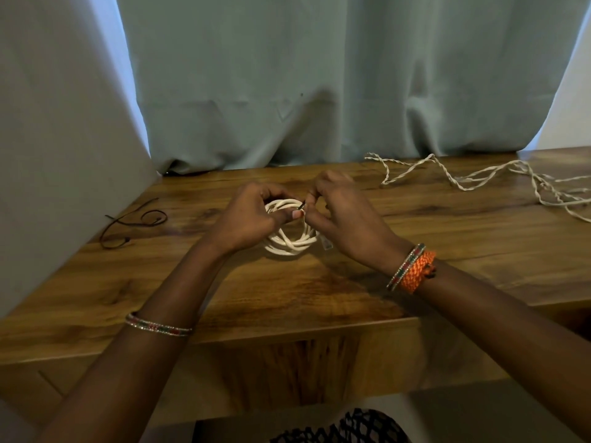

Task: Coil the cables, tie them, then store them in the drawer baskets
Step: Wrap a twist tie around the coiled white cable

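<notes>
A coiled white cable (289, 243) lies on the wooden table (319, 292), its plug end showing at the lower right of the coil. My left hand (252, 215) grips the coil's upper left side. My right hand (345, 215) pinches a thin dark tie (301, 206) against the top of the coil, where the fingertips of both hands meet. Much of the coil is hidden under my hands.
A loose twisted white cable (479, 177) sprawls over the table's far right. A thin dark cord (134, 220) lies at the left near a grey panel (64, 139). A teal curtain (319, 84) hangs behind the table.
</notes>
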The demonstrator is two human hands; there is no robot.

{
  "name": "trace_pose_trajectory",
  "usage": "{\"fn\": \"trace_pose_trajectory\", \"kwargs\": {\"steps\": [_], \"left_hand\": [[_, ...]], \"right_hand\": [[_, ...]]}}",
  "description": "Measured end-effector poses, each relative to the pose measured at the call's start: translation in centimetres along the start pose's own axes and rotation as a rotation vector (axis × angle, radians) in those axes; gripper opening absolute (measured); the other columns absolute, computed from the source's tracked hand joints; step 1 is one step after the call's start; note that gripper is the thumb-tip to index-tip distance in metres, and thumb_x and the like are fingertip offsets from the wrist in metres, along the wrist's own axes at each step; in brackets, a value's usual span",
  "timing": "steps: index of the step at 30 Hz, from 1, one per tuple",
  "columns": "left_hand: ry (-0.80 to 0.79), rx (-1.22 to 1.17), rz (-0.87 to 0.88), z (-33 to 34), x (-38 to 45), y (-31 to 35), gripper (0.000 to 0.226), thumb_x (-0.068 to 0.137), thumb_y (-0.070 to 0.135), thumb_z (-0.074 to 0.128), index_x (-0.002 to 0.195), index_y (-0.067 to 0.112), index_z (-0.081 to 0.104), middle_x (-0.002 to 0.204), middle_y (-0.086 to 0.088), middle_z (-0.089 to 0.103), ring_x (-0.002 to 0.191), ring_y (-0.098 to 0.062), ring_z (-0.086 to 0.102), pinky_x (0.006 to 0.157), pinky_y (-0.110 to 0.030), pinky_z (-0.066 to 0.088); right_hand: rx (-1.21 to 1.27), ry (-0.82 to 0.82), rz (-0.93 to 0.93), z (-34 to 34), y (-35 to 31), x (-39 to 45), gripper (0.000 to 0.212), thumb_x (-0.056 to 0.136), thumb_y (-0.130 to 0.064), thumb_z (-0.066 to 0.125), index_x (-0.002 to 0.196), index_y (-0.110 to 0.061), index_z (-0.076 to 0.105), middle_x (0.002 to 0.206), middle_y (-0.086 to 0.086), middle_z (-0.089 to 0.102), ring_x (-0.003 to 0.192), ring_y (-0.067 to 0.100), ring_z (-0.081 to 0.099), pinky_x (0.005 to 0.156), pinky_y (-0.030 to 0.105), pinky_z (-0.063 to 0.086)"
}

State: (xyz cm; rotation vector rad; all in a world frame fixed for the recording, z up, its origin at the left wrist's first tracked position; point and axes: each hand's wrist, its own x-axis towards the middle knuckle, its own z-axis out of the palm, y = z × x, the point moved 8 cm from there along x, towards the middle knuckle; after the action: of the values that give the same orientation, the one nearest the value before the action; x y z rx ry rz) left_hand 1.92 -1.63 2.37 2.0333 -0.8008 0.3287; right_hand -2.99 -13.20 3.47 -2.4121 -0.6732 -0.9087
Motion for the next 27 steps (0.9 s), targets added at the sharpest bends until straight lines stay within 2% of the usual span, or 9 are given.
{"fn": "trace_pose_trajectory", "kwargs": {"steps": [4,7,9,13,16,18,21,24,27], "left_hand": [[0.027,-0.048,0.025,-0.1,0.2,0.1,0.021,0.079,0.002,0.069,0.095,0.014,0.068,0.09,0.0,0.07,0.083,-0.007,0.064,0.077,-0.022,0.05],[0.021,-0.045,0.099,0.1,0.0,0.9,0.028,0.078,0.004,0.068,0.097,0.024,0.067,0.091,0.012,0.068,0.083,0.007,0.062,0.08,-0.012,0.047],[0.022,-0.05,0.089,0.4,0.0,0.8,0.026,0.076,0.012,0.067,0.095,0.029,0.067,0.089,0.014,0.069,0.082,0.005,0.063,0.078,-0.017,0.049],[-0.003,-0.064,0.081,1.2,0.1,0.9,0.023,0.08,0.009,0.068,0.095,0.026,0.069,0.087,0.011,0.071,0.079,-0.001,0.065,0.076,-0.023,0.051],[-0.024,-0.068,0.065,1.3,-0.1,0.7,0.026,0.08,0.003,0.068,0.095,0.024,0.069,0.092,0.002,0.073,0.082,-0.001,0.066,0.078,-0.019,0.052],[-0.023,-0.065,0.041,1.0,-0.2,0.2,0.025,0.079,0.005,0.07,0.095,0.025,0.07,0.093,0.001,0.073,0.083,-0.004,0.067,0.08,-0.023,0.053],[-0.013,-0.064,0.03,0.7,-0.1,0.0,0.019,0.075,0.018,0.068,0.09,0.03,0.072,0.091,0.004,0.074,0.087,-0.013,0.07,0.082,-0.035,0.055],[0.0,-0.048,0.043,0.7,0.0,0.4,0.019,0.075,0.021,0.069,0.091,0.032,0.071,0.091,0.005,0.074,0.088,-0.012,0.069,0.083,-0.038,0.055],[0.016,-0.022,0.05,0.7,-0.1,0.6,0.024,0.078,0.013,0.071,0.089,0.034,0.07,0.09,0.006,0.073,0.086,-0.009,0.069,0.082,-0.036,0.055]], "right_hand": [[-0.294,0.087,-0.11,0.0,-1.5,0.0,0.016,0.086,-0.019,0.049,0.088,-0.007,0.059,0.092,0.008,0.055,0.086,0.02,0.05,0.07,0.034,0.044],[-0.379,0.132,-0.155,0.0,-1.8,-0.2,0.023,0.082,-0.02,0.043,0.087,-0.005,0.059,0.088,0.01,0.057,0.08,0.023,0.053,0.069,0.034,0.044],[-0.369,0.157,-0.126,-0.7,-1.2,-0.1,0.021,0.082,-0.02,0.043,0.086,-0.005,0.058,0.087,0.011,0.056,0.08,0.023,0.051,0.07,0.031,0.039],[-0.214,0.145,0.011,-1.0,0.8,0.5,0.007,0.088,-0.013,0.052,0.087,-0.007,0.056,0.088,0.009,0.052,0.082,0.02,0.048,0.07,0.035,0.043],[0.032,0.048,0.086,-0.1,1.9,0.5,0.007,0.09,-0.012,0.055,0.083,-0.014,0.054,0.081,-0.002,0.053,0.072,0.006,0.049,0.065,0.021,0.04],[0.235,-0.029,0.16,0.3,2.7,0.4,0.01,0.091,-0.01,0.055,0.084,-0.017,0.055,0.078,-0.007,0.058,0.071,0.002,0.055,0.065,0.016,0.045],[0.494,-0.102,0.266,0.8,3.8,0.3,0.016,0.09,-0.007,0.059,0.092,-0.023,0.057,0.082,-0.004,0.062,0.078,0.009,0.061,0.076,0.029,0.053],[0.552,-0.127,0.288,1.0,3.5,0.0,0.021,0.083,-0.014,0.07,0.096,-0.025,0.058,0.086,-0.001,0.064,0.079,0.012,0.062,0.08,0.037,0.055],[0.426,-0.08,0.277,0.5,2.7,-0.2,0.025,0.076,-0.027,0.077,0.094,-0.022,0.06,0.087,-0.003,0.065,0.08,0.014,0.064,0.073,0.031,0.057]]}}
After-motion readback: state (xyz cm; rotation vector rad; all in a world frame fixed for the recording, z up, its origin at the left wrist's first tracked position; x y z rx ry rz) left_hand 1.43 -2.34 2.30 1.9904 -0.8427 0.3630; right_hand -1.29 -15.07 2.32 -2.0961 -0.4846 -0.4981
